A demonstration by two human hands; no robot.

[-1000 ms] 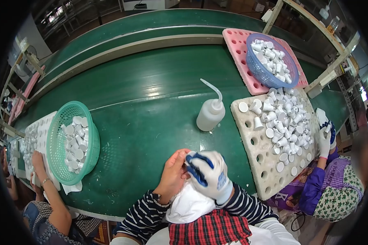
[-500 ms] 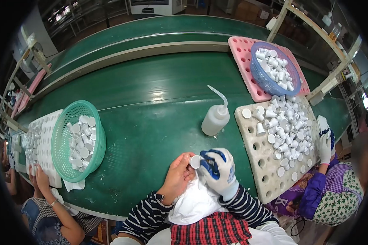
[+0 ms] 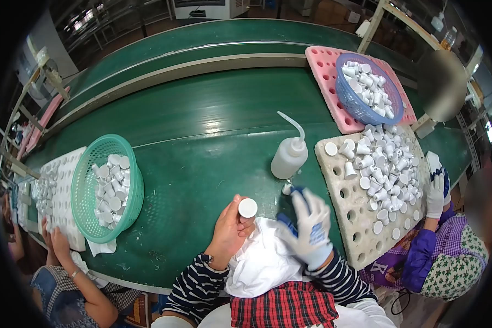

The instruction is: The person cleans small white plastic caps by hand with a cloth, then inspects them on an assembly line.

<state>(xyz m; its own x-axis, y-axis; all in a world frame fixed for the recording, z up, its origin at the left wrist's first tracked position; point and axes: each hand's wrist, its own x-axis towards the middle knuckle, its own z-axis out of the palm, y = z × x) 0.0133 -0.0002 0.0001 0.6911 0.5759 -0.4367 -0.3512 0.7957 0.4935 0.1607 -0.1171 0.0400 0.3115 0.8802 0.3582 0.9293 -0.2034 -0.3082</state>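
Observation:
My bare left hand is closed around a white plastic cup-shaped piece, its round flat end turned up toward me. To its right, my right hand wears a white glove with blue-coated fingers. It is smeared by motion, with its fingers apart, and hovers over the belt edge. A small white bit shows right at its fingertips. A white cloth lies bunched between my forearms, on a red checked cover. Just beyond the gloved hand stands a translucent squeeze bottle with a bent spout.
A green basket of white pieces stands at left, beside a white foam board. On the right, a holed foam board bears many loose pieces; behind it, a blue basket sits on pink foam. Co-workers sit at both sides.
My right hand has come away from the piece and moved right, its fingers spreading. My left hand keeps the piece, now slightly higher and left, its round end facing me more fully.

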